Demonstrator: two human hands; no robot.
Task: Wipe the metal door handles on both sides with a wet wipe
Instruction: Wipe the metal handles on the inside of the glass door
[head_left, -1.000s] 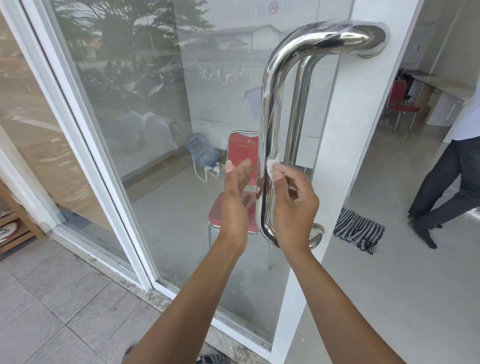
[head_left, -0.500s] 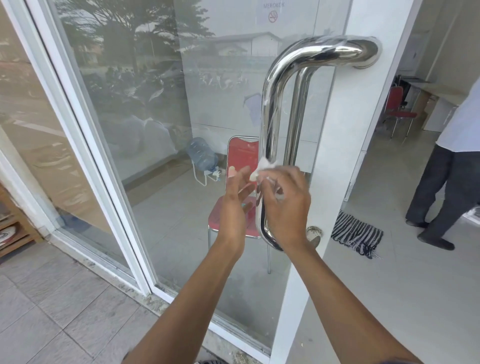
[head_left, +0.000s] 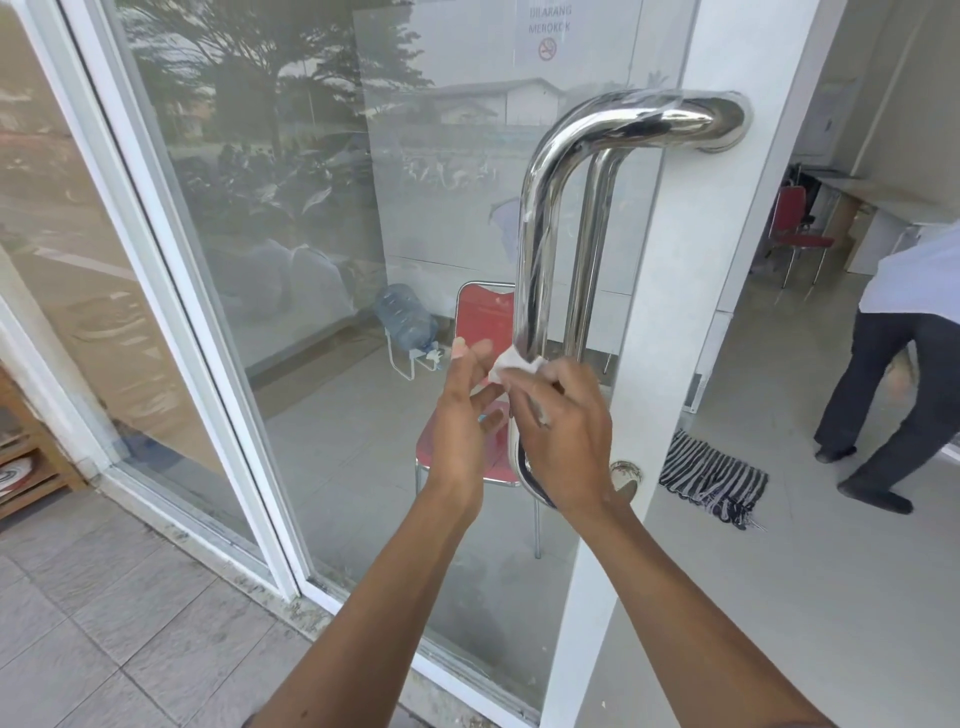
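Observation:
A polished metal pull handle (head_left: 540, 223) curves out from the white frame of a glass door (head_left: 363, 260). The matching inner handle (head_left: 592, 249) shows through the glass behind it. My right hand (head_left: 563, 431) curls round the lower part of the outer bar and presses a small white wet wipe (head_left: 511, 364) against it. My left hand (head_left: 465, 415) hovers just left of the bar, fingers straight and pointing up, fingertips near the wipe. The bar's lower end is hidden behind my right hand.
The door stands open; a person (head_left: 898, 364) in dark trousers walks on the tiled floor inside at right. A striped mat (head_left: 711, 480) lies by the door frame. A red chair (head_left: 483, 332) and a water jug (head_left: 405, 317) sit behind the glass.
My right hand has slid the wipe a little along the lower bar, and my left hand has come closer to it. The person inside has stepped further right.

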